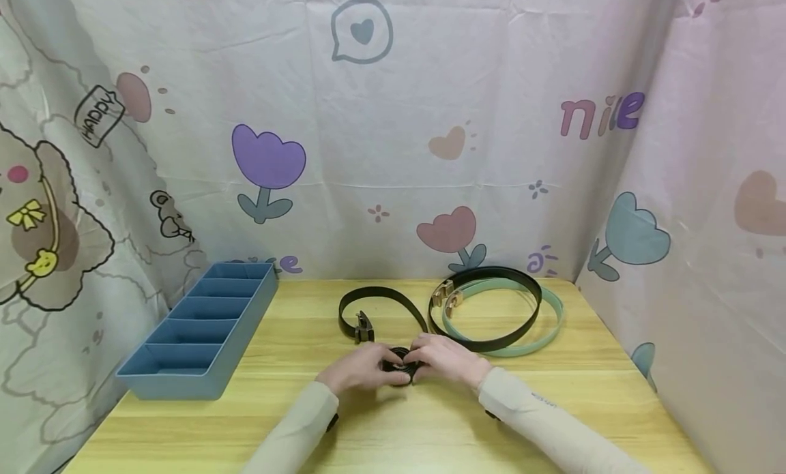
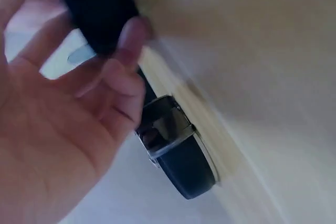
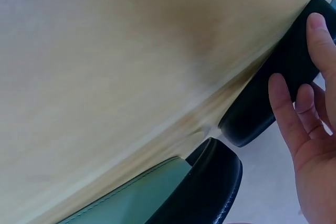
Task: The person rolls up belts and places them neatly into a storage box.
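Observation:
A black belt is partly wound into a small coil (image 1: pixel 399 380) at the middle of the table. From it, the loose strap (image 1: pixel 376 291) curves back and round to a dark metal buckle (image 1: pixel 364 329). My left hand (image 1: pixel 359 368) holds the coil's left side between thumb and fingers. On the opposite side, my right hand (image 1: pixel 449 359) holds it the same way, fingertips on the strap. The coil (image 2: pixel 100 11) appears dark and blurred in the left wrist view, with the buckle (image 2: pixel 167 124) beyond. In the right wrist view, fingers (image 3: pixel 283 95) lie along the black strap (image 3: pixel 252 116).
Behind my right hand, a looped black belt (image 1: pixel 534 310) with a gold buckle overlaps a mint-green belt (image 1: pixel 555 331). A blue organiser box (image 1: pixel 245 344) with several compartments stands on the left. Patterned cloth (image 1: pixel 381 153) hangs around the wooden table (image 1: pixel 405 440).

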`<action>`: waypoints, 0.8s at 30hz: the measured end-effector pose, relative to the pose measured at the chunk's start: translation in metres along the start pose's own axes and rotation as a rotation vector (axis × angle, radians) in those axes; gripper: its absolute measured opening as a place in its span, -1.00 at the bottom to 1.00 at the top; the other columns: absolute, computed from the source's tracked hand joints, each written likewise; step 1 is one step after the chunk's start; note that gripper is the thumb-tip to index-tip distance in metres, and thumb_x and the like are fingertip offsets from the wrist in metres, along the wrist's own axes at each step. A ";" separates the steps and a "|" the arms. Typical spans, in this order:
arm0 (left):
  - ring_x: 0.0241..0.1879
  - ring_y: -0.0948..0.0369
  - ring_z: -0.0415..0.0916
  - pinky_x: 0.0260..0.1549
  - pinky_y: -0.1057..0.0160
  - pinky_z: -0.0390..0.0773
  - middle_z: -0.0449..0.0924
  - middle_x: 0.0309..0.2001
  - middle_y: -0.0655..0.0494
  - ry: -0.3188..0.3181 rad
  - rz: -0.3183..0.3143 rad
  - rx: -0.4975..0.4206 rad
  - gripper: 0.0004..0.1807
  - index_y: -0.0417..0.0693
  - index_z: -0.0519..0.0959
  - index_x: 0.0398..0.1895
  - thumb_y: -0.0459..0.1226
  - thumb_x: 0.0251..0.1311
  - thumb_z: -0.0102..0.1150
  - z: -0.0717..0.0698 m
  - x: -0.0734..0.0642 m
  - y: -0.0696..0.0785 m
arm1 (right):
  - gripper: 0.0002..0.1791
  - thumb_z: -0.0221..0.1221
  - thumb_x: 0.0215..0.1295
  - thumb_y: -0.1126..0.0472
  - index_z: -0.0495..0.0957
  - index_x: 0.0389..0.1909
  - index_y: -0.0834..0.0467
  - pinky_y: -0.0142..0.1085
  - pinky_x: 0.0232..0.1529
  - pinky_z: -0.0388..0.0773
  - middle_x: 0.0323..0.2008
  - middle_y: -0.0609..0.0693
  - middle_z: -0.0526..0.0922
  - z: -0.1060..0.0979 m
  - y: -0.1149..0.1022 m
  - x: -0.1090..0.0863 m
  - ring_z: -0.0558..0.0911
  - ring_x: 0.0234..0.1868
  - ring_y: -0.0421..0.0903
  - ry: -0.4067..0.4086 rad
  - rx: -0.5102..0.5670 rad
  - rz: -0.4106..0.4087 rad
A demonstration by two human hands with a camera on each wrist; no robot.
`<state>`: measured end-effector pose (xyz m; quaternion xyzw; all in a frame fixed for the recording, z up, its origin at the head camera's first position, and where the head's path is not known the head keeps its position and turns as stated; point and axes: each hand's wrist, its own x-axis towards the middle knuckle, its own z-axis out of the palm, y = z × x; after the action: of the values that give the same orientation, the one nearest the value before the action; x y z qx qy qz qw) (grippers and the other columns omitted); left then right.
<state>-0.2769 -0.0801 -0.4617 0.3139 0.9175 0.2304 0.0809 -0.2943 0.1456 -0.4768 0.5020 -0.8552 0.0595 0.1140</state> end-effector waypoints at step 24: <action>0.33 -0.47 0.08 0.28 -0.35 0.15 0.19 0.31 -0.57 0.171 -0.430 0.137 -0.37 -0.42 0.33 0.30 -0.15 0.32 0.13 -0.021 -0.020 -0.064 | -0.58 0.33 -0.01 -0.27 0.73 -0.30 -0.03 -0.67 -0.47 0.32 -0.44 -0.25 0.66 0.001 -0.025 -0.005 0.41 -0.50 -0.49 0.013 0.077 0.109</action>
<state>-0.3016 -0.1449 -0.4733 0.0955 0.9802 0.1711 0.0285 -0.2702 0.1377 -0.4792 0.4582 -0.8776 0.1019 0.0969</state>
